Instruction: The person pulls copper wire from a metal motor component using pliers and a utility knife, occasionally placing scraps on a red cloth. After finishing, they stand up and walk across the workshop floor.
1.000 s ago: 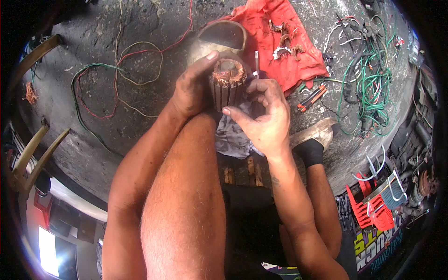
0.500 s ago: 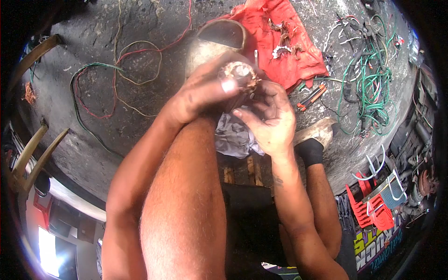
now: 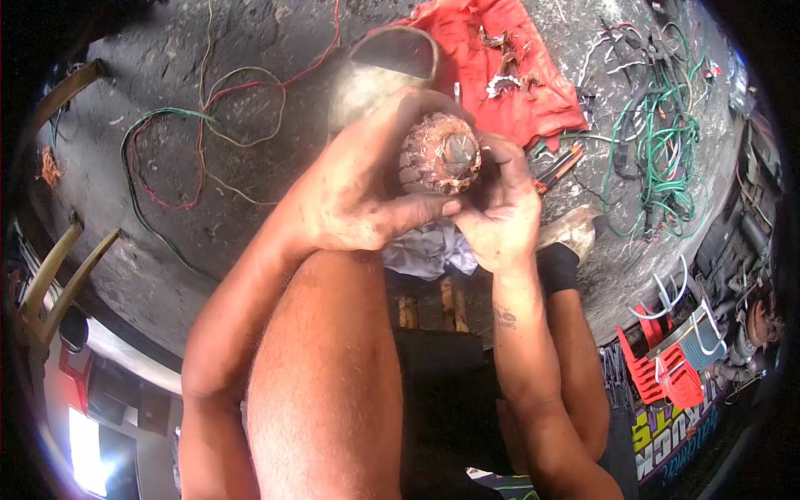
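Note:
Both of my hands hold a motor armature (image 3: 437,154), a ribbed cylinder with copper windings at its end, raised above my knee and tipped so its end faces the camera. My left hand (image 3: 358,192) wraps around its left side with the thumb underneath. On the right side my right hand (image 3: 504,212) grips it, fingers curled behind. Beneath the hands a crumpled grey cloth (image 3: 425,250) lies over my leg.
A red cloth (image 3: 508,75) with metal scraps lies on the concrete floor beyond the hands, beside a worn shoe (image 3: 387,67). Loose coloured wires (image 3: 208,125) trail on the left, and a green wire tangle (image 3: 658,142) sits right. Orange-handled pliers (image 3: 557,167) and red plastic parts (image 3: 658,375) lie at right.
The armature has been lifted and tipped from upright to end-on toward the camera. My left hand moved from its top to wrap its side; my right hand closed in on it.

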`<state>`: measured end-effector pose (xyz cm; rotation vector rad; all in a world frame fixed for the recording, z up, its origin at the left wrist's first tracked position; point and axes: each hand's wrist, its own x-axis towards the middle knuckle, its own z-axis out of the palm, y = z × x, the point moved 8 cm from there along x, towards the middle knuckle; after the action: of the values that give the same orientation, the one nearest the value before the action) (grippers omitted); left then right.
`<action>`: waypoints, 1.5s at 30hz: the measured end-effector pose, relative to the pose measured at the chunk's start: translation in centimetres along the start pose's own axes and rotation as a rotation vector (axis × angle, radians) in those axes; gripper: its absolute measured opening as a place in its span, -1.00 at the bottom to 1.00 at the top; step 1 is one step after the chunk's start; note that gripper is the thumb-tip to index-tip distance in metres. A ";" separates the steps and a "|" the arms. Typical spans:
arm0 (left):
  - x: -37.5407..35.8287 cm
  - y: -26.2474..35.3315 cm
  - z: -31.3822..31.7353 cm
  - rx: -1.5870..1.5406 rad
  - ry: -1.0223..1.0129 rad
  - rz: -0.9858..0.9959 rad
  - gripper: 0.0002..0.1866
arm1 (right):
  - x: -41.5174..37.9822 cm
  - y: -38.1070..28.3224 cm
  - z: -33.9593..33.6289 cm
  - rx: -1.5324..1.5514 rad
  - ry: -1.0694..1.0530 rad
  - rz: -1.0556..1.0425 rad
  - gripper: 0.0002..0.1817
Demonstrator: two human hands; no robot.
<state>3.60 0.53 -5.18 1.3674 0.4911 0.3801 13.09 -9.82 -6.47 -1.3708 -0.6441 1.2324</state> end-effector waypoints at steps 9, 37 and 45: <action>-1.2 -1.5 -0.1 -0.325 0.107 -0.165 -0.31 | 0.0 -1.1 0.3 -0.074 -0.011 0.013 -0.34; -1.5 -1.1 -0.9 -0.149 0.163 -0.174 -0.24 | 0.1 -0.6 0.5 -0.018 0.037 0.142 -0.42; -1.0 -0.4 -1.3 -0.072 0.194 -0.132 -0.24 | 0.8 -0.6 0.6 0.058 0.008 0.122 -0.40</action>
<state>2.07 1.03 -5.62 1.2267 0.7175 0.4195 12.98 -8.73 -6.01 -1.3826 -0.5217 1.3313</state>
